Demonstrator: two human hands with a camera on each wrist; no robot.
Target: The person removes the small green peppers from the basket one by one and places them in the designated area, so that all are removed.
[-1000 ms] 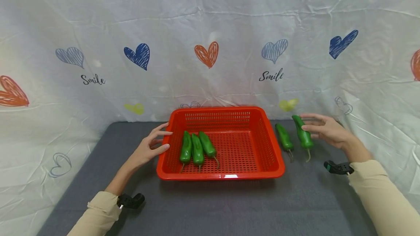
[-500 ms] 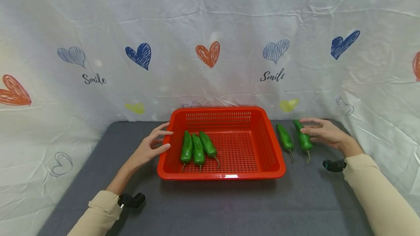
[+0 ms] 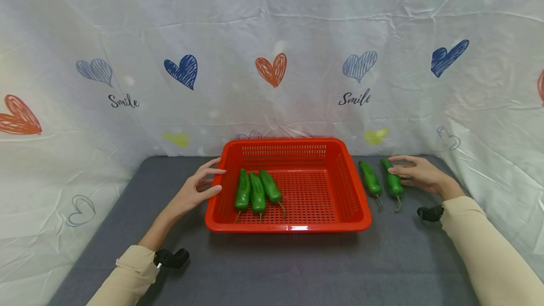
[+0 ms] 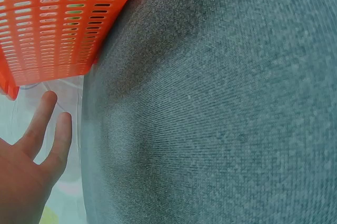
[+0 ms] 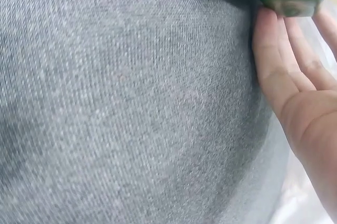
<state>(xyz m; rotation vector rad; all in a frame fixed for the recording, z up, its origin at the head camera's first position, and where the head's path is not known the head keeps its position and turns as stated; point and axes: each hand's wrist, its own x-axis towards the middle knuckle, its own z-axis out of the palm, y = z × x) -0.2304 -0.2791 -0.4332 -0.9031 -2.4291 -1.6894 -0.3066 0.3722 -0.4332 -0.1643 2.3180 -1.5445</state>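
Note:
In the head view a red plastic basket (image 3: 289, 227) stands in the middle of the table. Three long green peppers (image 3: 258, 195) lie side by side in its left part, stems toward the front. My left hand (image 3: 189, 195) is at the basket's left rim, its fingers spread and fairly straight. To the right of the basket, my right hand (image 3: 420, 174) holds a green pepper (image 3: 395, 185) between thumb and fingers, down at the tabletop. Another green pepper (image 3: 370, 181) lies between it and the basket. The right wrist view shows fingertips (image 5: 267, 19) against the held pepper.
Dark grey cloth covers the table (image 3: 289, 268). A white curtain (image 3: 221, 37) with printed hearts hangs right behind the table's back edge. Each wrist carries a black camera band, such as the left camera (image 3: 172, 259).
My right hand has lowered its pepper from above the table to the tabletop, next to the other loose pepper. The left hand stays at the basket rim.

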